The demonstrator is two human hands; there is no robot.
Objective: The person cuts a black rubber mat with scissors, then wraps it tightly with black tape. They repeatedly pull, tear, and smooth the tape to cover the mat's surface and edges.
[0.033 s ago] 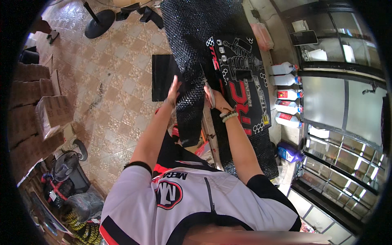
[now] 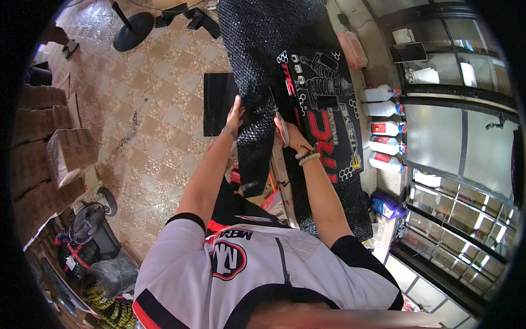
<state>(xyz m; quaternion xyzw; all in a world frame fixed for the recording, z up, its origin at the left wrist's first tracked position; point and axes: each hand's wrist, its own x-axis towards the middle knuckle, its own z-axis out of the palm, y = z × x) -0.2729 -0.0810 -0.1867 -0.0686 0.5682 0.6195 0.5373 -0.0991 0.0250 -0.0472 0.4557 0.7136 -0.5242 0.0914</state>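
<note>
A long sheet of black bubble wrap (image 2: 255, 66) runs away from me and hangs down toward my body. My left hand (image 2: 233, 118) is at its left edge, the index finger extended and the other fingers closed on the wrap; part of the grip is hidden. In my right hand (image 2: 293, 136) is a pair of scissors (image 2: 284, 131), its blades pointing away from me along the wrap's right side. Under and beside that hand lies a large black printed box (image 2: 329, 142) with red lettering and pictures of shock absorbers. It rests on more black bubble wrap (image 2: 350, 205).
Several white bottles (image 2: 386, 128) and a purple bottle (image 2: 386, 204) line the right ledge. A black flat panel (image 2: 218, 104) is left of the wrap. Brown cartons (image 2: 74, 153) are stacked at the left, above a wheeled grey machine (image 2: 98, 230). A black round stand base (image 2: 134, 32) stands farther off.
The wrap and my left hand have shifted slightly to the right. My right hand with the scissors has barely moved.
</note>
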